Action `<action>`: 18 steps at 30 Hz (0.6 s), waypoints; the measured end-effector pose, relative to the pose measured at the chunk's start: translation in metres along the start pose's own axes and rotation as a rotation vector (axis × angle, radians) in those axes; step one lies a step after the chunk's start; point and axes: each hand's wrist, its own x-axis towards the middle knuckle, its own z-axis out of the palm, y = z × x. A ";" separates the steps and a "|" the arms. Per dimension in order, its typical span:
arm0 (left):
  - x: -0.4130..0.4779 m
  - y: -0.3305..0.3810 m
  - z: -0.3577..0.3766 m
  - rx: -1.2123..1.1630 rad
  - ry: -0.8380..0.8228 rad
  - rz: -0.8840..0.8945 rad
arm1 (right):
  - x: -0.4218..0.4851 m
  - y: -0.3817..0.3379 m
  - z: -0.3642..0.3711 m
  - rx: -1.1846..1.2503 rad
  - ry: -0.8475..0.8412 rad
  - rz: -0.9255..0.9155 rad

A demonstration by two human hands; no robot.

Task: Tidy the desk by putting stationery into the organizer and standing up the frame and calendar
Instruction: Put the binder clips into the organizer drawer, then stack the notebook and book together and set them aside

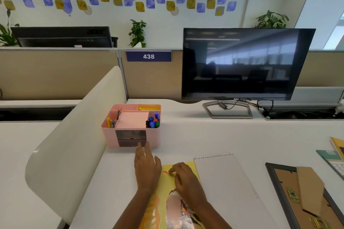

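The partition plate (148, 56) reads "438" and the monitor (240, 63) reads "DELL"; the pink organizer (154, 138) stands on the white desk (204, 135) beside the curved divider (74, 135). I see my left hand (147, 168) flat-fingered at the organizer's foot, my right hand (185, 177) pinching a small red piece (165, 172) over the flat calendar (221, 182), and the frame (284, 182) face down at right.

Two bare forearms are showing from the bottom edge, side by side and angling forward. The left hand (147, 168) is lying palm down, its fingers pointing straight ahead and slightly spread. The right hand (186, 178), just beside it, is arching with its fingers curling downward, thumb and forefinger pinching a small red piece (165, 172).
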 end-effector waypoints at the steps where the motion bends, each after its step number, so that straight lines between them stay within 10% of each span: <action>1: -0.006 0.002 0.003 -0.012 -0.006 0.027 | 0.000 0.000 -0.004 0.046 0.009 0.022; 10: -0.068 0.051 0.020 0.084 -0.117 0.454 | -0.044 0.049 -0.078 -0.094 0.332 0.378; 18: -0.114 0.097 0.035 0.251 -0.320 0.367 | -0.078 0.050 -0.124 -0.428 0.008 0.700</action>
